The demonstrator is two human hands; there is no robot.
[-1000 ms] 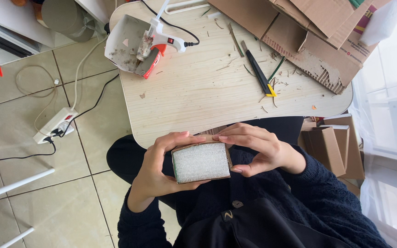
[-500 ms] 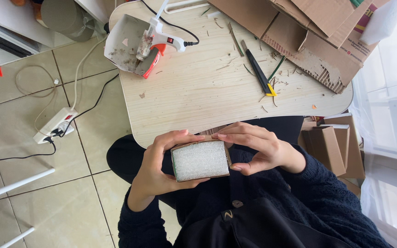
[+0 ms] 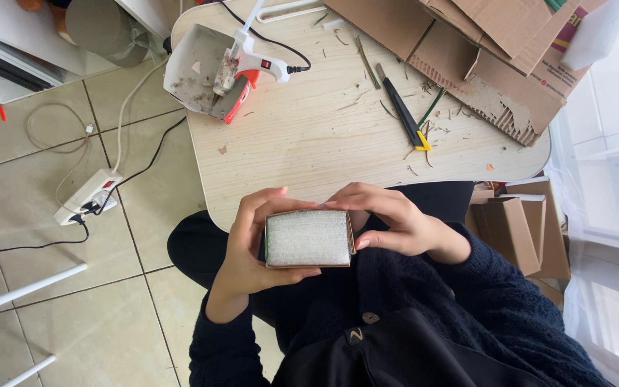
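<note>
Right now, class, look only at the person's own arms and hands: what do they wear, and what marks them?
Both arms are covered to the wrist by long sleeves of dark navy knit, the right sleeve showing a fuzzy, textured weave. The left hand and right hand are bare: no gloves, and no rings, watch or bracelets that I can see. The fingernails look short and unpainted.

Pale wooden table [image 3: 309, 143] with glue gun [image 3: 252, 57], utility knife [image 3: 402, 111], cardboard sheets [image 3: 481, 64].

box [image 3: 308, 239]: cardboard, rough white foam face | table [image 3: 309, 143]: pale matt wood | glue gun [image 3: 252, 61]: glossy plastic | floor [image 3: 73, 315]: smooth tile
</note>
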